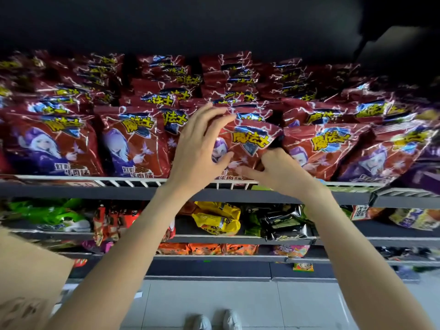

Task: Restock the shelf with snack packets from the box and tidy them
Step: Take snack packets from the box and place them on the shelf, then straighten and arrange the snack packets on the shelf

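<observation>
**Yellow "魔法士" On Red Packets**

The red snack packets across the upper shelf carried "魔法士" in bold yellow characters. Near the lower edge of the left packets, "牛肉味" was legible. Labels on lower shelves were too blurred to read.

Rows of crinkly foil snack packets are being kept standing on the wire-railed top shelf, one row behind another. A front-row foil packet is being held between the left hand and the right hand. A corrugated cardboard box is being kept at the lower left, below the shelf.
</observation>
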`<act>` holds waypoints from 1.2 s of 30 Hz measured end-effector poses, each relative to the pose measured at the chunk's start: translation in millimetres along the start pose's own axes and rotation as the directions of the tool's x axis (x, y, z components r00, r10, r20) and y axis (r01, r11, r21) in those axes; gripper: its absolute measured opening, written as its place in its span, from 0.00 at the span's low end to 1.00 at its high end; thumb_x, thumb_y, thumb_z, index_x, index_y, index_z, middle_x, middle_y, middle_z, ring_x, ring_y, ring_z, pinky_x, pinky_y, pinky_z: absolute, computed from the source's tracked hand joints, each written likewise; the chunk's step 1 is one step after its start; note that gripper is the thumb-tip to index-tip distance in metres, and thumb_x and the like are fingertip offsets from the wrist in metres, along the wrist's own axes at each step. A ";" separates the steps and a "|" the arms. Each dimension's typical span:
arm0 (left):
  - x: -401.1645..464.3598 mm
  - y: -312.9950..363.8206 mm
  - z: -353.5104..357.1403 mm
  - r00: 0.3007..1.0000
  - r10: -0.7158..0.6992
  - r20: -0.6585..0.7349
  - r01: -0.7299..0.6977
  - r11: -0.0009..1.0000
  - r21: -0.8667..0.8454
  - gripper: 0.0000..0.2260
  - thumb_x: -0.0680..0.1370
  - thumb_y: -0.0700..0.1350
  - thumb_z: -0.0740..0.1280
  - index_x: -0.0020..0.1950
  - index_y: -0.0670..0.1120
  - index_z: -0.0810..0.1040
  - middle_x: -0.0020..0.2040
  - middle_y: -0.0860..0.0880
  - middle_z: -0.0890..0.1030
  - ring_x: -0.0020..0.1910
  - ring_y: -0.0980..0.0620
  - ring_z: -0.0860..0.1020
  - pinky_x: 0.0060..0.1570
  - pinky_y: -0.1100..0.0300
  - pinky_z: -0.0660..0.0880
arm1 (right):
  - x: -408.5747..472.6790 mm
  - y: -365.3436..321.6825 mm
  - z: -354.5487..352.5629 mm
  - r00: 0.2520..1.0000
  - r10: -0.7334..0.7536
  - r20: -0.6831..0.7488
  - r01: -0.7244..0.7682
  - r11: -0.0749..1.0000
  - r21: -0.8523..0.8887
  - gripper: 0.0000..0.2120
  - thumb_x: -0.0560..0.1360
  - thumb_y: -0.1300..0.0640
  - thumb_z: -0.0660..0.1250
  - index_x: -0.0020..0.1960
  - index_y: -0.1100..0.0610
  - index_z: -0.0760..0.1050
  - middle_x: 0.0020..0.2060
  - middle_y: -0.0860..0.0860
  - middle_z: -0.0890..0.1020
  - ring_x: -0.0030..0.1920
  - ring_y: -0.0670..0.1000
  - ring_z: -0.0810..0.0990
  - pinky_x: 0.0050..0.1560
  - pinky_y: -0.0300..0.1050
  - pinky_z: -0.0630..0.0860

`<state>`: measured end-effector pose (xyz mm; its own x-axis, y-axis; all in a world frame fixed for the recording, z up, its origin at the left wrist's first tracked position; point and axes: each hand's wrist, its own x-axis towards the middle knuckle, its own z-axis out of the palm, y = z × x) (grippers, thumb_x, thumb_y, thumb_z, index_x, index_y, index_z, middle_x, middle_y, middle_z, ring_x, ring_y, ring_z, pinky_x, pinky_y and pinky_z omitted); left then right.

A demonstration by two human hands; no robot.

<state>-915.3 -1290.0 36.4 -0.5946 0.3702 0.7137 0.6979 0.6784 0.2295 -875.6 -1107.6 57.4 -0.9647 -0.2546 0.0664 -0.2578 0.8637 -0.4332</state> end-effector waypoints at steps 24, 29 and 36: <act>-12.5 13.5 2.6 0.994 -0.052 0.092 0.023 0.955 0.295 0.34 0.73 0.64 0.63 0.73 0.48 0.61 0.72 0.43 0.66 0.73 0.44 0.60 0.70 0.42 0.59 | -51.1 59.2 -3.7 0.739 -0.133 -0.660 -0.100 0.948 -0.303 0.25 0.75 0.46 0.67 0.69 0.51 0.68 0.72 0.56 0.64 0.72 0.58 0.58 0.66 0.60 0.59; 2.9 25.4 -15.9 1.000 -0.006 -0.013 0.009 0.981 0.192 0.23 0.77 0.57 0.63 0.68 0.45 0.71 0.68 0.45 0.71 0.71 0.46 0.64 0.70 0.45 0.60 | -53.1 50.6 -28.6 0.715 -0.289 -0.636 0.060 0.932 -0.357 0.17 0.78 0.47 0.65 0.62 0.54 0.76 0.71 0.57 0.67 0.72 0.58 0.59 0.66 0.58 0.58; 10.3 22.7 -60.4 0.986 0.061 -0.155 -0.065 0.998 -0.016 0.11 0.78 0.45 0.64 0.55 0.42 0.80 0.49 0.50 0.83 0.52 0.50 0.79 0.54 0.50 0.75 | -18.3 15.7 -71.0 0.688 -0.593 -0.418 0.493 0.805 -0.331 0.12 0.79 0.52 0.62 0.55 0.58 0.79 0.53 0.52 0.81 0.53 0.53 0.79 0.51 0.52 0.76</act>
<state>-881.4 -1309.1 88.9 -0.4816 0.3084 0.8203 0.7411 0.6430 0.1933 -865.8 -1058.6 113.2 -0.5331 -0.5059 0.6781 -0.7006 0.7133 -0.0185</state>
